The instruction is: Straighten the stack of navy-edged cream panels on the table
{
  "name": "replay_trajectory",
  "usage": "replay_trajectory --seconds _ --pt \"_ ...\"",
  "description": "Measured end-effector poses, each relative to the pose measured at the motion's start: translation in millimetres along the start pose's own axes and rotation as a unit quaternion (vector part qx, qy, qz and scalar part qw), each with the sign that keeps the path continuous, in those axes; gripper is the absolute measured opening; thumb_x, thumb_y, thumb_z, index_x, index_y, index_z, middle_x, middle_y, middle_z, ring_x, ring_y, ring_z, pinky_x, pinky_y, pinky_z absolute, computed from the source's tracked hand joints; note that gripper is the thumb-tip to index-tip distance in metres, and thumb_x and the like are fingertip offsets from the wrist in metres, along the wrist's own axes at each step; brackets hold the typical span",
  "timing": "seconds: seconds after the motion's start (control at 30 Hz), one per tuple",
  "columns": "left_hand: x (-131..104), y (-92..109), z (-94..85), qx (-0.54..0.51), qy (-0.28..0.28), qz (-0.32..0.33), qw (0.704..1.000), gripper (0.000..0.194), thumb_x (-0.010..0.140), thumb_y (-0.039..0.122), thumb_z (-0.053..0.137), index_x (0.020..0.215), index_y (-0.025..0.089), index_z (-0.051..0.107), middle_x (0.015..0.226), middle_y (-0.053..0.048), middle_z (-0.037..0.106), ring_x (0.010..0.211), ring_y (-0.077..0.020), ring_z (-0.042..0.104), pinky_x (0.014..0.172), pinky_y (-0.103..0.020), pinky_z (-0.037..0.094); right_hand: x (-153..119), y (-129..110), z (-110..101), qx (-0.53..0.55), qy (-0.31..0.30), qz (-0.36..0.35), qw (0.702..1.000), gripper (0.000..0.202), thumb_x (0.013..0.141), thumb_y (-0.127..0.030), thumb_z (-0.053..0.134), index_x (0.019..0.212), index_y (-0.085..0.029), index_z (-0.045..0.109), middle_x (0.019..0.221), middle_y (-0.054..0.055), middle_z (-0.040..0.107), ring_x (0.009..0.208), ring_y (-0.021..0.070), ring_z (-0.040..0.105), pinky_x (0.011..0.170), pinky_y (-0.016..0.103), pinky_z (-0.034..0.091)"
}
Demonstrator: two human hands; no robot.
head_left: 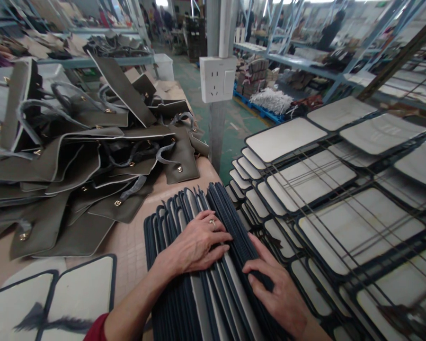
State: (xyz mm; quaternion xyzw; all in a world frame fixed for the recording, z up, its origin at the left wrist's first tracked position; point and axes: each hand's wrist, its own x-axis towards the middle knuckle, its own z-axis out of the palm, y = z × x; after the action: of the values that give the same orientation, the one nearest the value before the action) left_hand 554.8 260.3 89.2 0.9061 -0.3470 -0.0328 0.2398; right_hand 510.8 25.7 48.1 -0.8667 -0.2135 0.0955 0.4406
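A row of flat, pale panels with dark navy edges (pixel 181 293) stands packed on edge in front of me. My left hand (pixel 199 241), with a ring on one finger, lies across the top of the row. Its fingers are stretched out, and the tips touch the panels beside a tight dark bundle. At the right side of the row, my right hand (pixel 273 284) has its fingers bent around the outer panels (pixel 230 222). Part of that grip is hidden under the hand.
Olive-brown bag pieces with wrapped handles (pixel 74 175) are heaped at left. Two pale panels (pixel 81 289) lie flat near me. On the right, a wire rack (pixel 341 208) holds many dark-edged panels. A post with a socket box (pixel 216 79) rises ahead.
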Motion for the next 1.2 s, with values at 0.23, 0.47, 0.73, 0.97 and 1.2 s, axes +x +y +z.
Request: replay_trajectory --seconds 0.23,0.47,0.73,0.97,1.2 --pt "5 -1 1.3 -0.005 0.031 -0.001 0.999 0.029 0.093 0.042 0.051 0.096 0.018 0.067 0.089 -0.003 0.068 0.090 -0.0163 0.061 0.106 -0.040 0.030 -5 -3 -4 0.011 -0.045 0.014 0.999 0.024 0.089 -0.037 0.049 0.094 -0.022 0.066 0.154 0.011 0.023 0.140 0.0258 0.025 0.112 0.045 0.026" --pt "8 0 1.6 0.012 0.035 -0.017 0.999 0.030 0.093 0.042 0.050 0.090 0.018 0.067 0.082 -0.003 0.067 0.084 -0.0175 0.059 0.091 -0.036 0.039 -2 -16 -10 0.012 -0.085 0.036 0.996 0.028 0.081 -0.042 0.060 0.099 -0.021 0.061 0.156 0.013 0.012 0.141 0.0296 0.022 0.111 0.049 0.026" --pt "9 -2 3.5 0.005 0.037 -0.009 0.999 0.027 0.092 0.041 0.052 0.093 0.018 0.066 0.089 -0.003 0.066 0.090 -0.0184 0.060 0.097 -0.038 0.037 -7 -15 -10 -0.002 -0.084 0.042 0.996 0.026 0.081 -0.037 0.057 0.104 -0.024 0.059 0.157 0.008 0.013 0.141 0.0257 0.024 0.112 0.045 0.026" --pt "3 -1 1.3 -0.009 0.046 -0.025 0.999 0.026 0.087 0.030 0.061 0.109 0.018 0.058 0.111 -0.007 0.060 0.110 -0.0221 0.053 0.101 -0.041 0.037 -7 -9 -9 -0.016 -0.078 0.019 0.997 0.030 0.086 -0.029 0.047 0.114 -0.021 0.055 0.156 0.011 0.017 0.142 0.0225 0.021 0.113 0.046 0.024" --pt "0 1 1.4 -0.019 0.041 -0.043 0.998 0.026 0.085 0.021 0.060 0.109 0.019 0.052 0.113 -0.006 0.057 0.109 -0.0229 0.050 0.100 -0.044 0.036 -9 -8 -9 -0.002 -0.065 0.017 0.998 0.027 0.089 -0.029 0.044 0.112 -0.021 0.054 0.155 0.010 0.019 0.142 0.0207 0.020 0.113 0.042 0.024"
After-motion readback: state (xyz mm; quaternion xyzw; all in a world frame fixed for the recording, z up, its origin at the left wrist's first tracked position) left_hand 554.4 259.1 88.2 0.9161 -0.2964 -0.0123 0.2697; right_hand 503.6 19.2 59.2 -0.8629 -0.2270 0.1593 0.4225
